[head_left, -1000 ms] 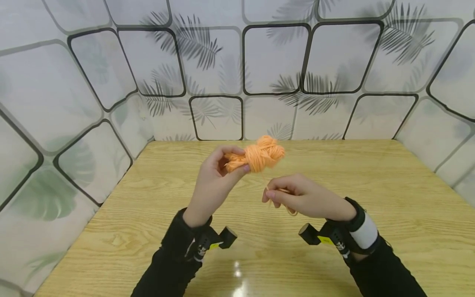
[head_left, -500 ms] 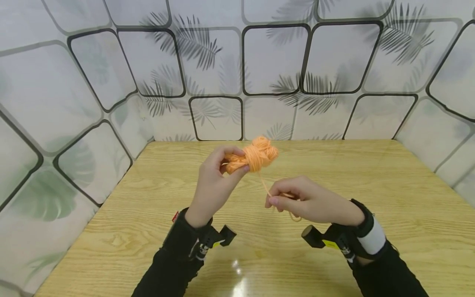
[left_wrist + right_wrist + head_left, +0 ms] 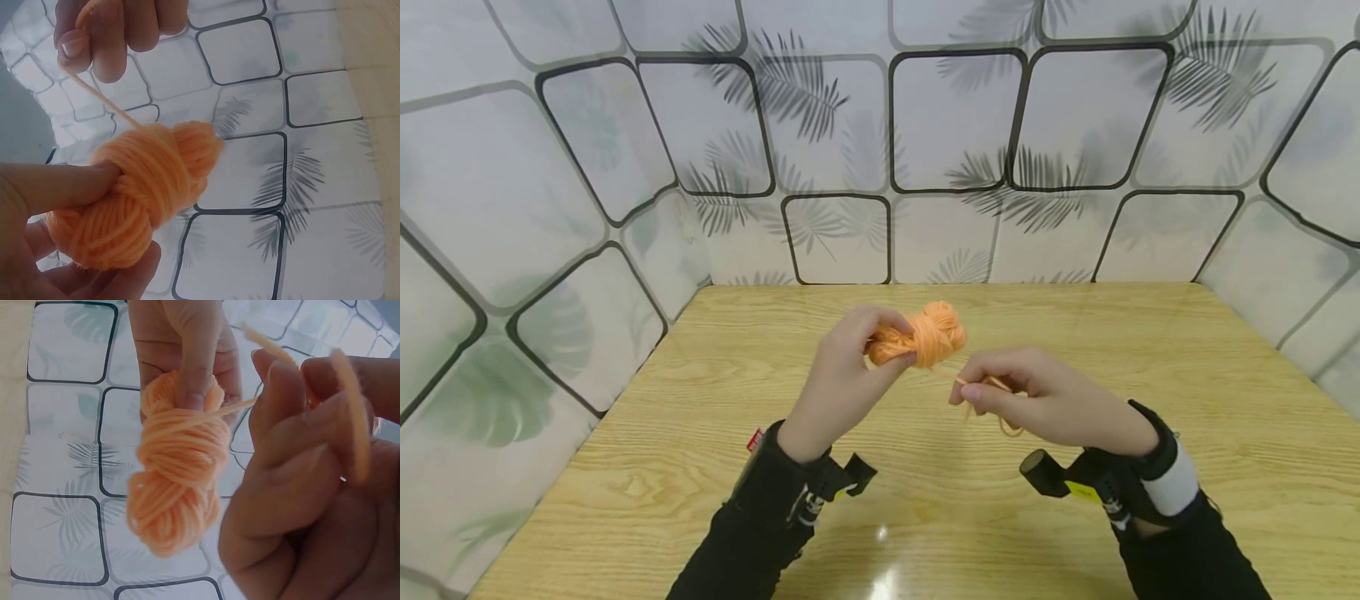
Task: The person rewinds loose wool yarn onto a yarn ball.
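An orange skein of yarn (image 3: 936,335), wound round its middle, is held above the table by my left hand (image 3: 850,375). In the left wrist view the thumb presses on the skein (image 3: 150,175) while the fingers curl beneath it. My right hand (image 3: 1037,396), just to the right, pinches a yarn strand (image 3: 231,409) between thumb and fingertips. That strand runs from the skein's wound middle to the right fingertips, nearly straight in both wrist views. A loose loop of yarn (image 3: 1009,427) hangs below the right hand, and a short free end (image 3: 269,344) sticks out past the fingers.
Below the hands lies a wood-grain table (image 3: 700,500). Behind it and at both sides stands a pale covering (image 3: 955,117) printed with dark rounded squares and leaves. A small red tag (image 3: 755,439) shows beside the left cuff.
The right hand has moved right with the strand. The left hand and the skein have dropped slightly and shifted a little to the right since half a second ago.
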`<state>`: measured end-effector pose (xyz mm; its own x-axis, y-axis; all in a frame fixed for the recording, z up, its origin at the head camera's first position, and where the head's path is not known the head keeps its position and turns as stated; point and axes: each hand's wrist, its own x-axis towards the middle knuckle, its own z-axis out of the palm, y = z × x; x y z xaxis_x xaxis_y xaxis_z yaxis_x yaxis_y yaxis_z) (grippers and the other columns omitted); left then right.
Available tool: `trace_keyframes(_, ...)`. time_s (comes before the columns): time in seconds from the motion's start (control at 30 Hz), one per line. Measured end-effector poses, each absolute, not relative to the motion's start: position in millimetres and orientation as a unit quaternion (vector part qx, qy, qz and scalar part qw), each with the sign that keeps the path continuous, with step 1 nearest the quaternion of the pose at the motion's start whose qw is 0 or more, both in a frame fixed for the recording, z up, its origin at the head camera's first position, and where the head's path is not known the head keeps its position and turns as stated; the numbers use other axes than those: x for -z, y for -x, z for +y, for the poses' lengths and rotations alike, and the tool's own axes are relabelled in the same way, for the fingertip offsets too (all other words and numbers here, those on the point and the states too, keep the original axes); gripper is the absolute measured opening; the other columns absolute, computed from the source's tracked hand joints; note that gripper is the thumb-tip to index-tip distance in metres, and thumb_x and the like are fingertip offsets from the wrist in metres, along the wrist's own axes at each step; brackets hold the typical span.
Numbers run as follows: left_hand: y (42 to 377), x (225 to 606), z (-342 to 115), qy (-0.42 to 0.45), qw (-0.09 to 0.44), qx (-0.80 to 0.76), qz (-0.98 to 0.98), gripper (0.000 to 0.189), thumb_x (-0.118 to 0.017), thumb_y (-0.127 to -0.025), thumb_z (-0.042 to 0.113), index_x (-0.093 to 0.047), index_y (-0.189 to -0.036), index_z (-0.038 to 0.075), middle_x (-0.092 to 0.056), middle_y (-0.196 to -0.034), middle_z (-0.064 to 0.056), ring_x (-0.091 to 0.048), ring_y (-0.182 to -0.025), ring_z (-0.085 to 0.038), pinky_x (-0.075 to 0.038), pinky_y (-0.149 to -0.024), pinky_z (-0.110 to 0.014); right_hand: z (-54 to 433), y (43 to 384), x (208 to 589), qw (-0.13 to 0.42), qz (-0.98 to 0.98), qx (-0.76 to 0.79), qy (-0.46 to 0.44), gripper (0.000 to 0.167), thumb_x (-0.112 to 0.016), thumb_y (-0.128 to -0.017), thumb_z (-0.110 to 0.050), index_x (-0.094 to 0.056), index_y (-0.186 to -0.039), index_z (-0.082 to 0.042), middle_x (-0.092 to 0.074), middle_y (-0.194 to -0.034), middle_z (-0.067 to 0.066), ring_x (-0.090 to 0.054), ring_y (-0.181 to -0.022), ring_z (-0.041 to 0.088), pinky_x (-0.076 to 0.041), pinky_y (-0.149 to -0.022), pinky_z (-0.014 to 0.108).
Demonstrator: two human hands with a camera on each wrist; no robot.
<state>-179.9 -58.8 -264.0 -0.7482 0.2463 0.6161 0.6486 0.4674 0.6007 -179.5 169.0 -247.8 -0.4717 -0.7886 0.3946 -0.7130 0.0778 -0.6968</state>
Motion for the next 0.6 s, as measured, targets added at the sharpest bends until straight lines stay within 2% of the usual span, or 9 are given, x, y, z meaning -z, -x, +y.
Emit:
trace_keyframes(0.33, 178.3, 262.7, -57.8, 0.304, 0.18, 0.383, -0.854, 0.021, -0.072, -0.079, 0.004, -0.06, -0.097, 0.008, -0.059, -0.099, -0.003, -0.053, -0.087, -0.013, -0.047, -0.071, -0.027, 175.8, 181.0, 243.5, -0.012, 0.727, 0.468, 0.503, 0.022, -0.046, -0.093, 0.005, -0.061, -0.097, -0.012, -0.055, -0.072, -0.002, -0.046, -0.05, 0.008, -0.04, -0.042, 0.023)
trace_keyframes(0.6, 177.0, 262.1, -58.6, 0.35, 0.123, 0.381, -0.847, 0.02, -0.07, -0.081, 0.007, -0.06, -0.097, 0.01, -0.058, -0.097, -0.001, -0.051, -0.082, -0.01, -0.045, -0.07, -0.024, 180.9, 181.6, 241.4, -0.049, 0.752, 0.47, 0.46, 0.022, -0.046, -0.093, 0.004, -0.061, -0.092, -0.012, -0.048, -0.066, -0.001, -0.042, -0.046, 0.008, -0.038, -0.039, 0.025)
